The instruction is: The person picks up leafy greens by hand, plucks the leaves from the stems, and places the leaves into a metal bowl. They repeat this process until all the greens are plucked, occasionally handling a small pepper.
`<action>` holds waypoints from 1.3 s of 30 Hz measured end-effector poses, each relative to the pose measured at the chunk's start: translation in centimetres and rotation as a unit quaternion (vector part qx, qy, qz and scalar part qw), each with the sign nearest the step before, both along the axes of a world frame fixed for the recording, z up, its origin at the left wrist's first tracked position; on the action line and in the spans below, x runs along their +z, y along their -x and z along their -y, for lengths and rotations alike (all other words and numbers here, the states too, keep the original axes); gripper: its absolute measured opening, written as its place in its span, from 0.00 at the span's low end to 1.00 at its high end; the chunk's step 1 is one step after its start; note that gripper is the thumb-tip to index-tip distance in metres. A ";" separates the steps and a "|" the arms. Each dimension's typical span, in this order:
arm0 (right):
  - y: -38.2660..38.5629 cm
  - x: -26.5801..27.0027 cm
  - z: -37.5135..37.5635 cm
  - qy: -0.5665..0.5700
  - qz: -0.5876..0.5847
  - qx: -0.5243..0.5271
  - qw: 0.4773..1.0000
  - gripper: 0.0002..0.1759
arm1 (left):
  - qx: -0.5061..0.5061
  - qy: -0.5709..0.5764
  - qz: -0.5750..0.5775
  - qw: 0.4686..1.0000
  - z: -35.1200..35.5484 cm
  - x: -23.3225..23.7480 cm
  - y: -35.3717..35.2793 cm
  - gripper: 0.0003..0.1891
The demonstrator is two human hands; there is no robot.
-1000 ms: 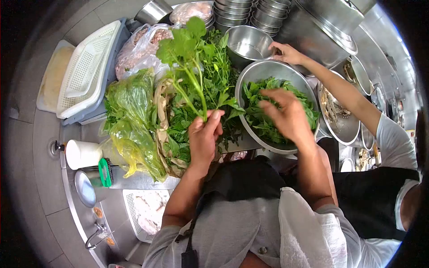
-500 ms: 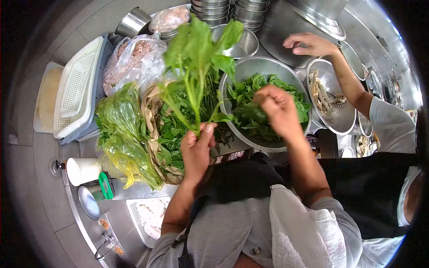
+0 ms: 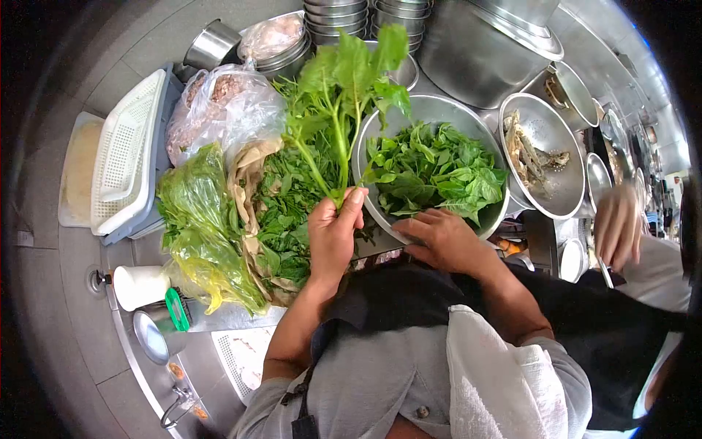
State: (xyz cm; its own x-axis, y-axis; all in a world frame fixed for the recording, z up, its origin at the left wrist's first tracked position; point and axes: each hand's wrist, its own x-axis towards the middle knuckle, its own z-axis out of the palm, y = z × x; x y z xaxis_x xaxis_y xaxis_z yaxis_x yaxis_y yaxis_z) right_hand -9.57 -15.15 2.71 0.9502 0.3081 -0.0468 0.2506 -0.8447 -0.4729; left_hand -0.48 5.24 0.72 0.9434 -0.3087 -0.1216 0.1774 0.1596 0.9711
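My left hand (image 3: 336,233) is closed around the lower stems of a leafy green sprig (image 3: 340,132), which stands up above the fingers. My right hand (image 3: 444,240) rests at the near rim of a large steel bowl (image 3: 479,117), its fingers spread a little against the leaves and the rim. Loose picked leaves (image 3: 435,164) fill much of that bowl. Left of my left hand, more greens (image 3: 285,212) lie on brown paper (image 3: 245,186), beside greens in a yellowish plastic bag (image 3: 201,219).
A colander (image 3: 541,121) with dried fish stands to the right. A co-worker's hand (image 3: 618,227) is at the far right. Behind are a large pot (image 3: 461,58) and stacked bowls (image 3: 336,18). Bagged meat (image 3: 219,110) and a white basket (image 3: 131,146) stand left.
My right hand has come down from above the leaves to the bowl's near rim. The sprig and my left hand have shifted slightly right. The co-worker's arm has moved from the colander toward the lower right.
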 end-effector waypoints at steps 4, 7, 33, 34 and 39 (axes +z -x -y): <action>-0.2 -0.9 -0.2 -0.008 0.048 -0.020 0.999 0.24 | -0.016 -0.027 0.013 0.999 1.1 0.1 -0.3 0.15; -0.4 -1.1 -0.3 -0.016 0.060 -0.020 0.998 0.24 | -0.012 -0.039 0.032 0.999 1.9 -0.2 -0.3 0.15; -4.5 6.3 0.5 -0.098 0.237 -0.015 0.966 0.14 | 0.139 -0.068 0.114 0.981 -2.1 -1.2 0.1 0.14; -5.1 7.3 0.5 -0.118 0.256 -0.022 0.959 0.13 | 0.135 -0.060 0.116 0.982 -1.9 -1.0 0.4 0.14; -8.0 9.4 -1.7 -0.222 0.255 -0.085 0.937 0.09 | 0.145 -0.100 0.206 0.963 -1.6 -2.0 0.9 0.13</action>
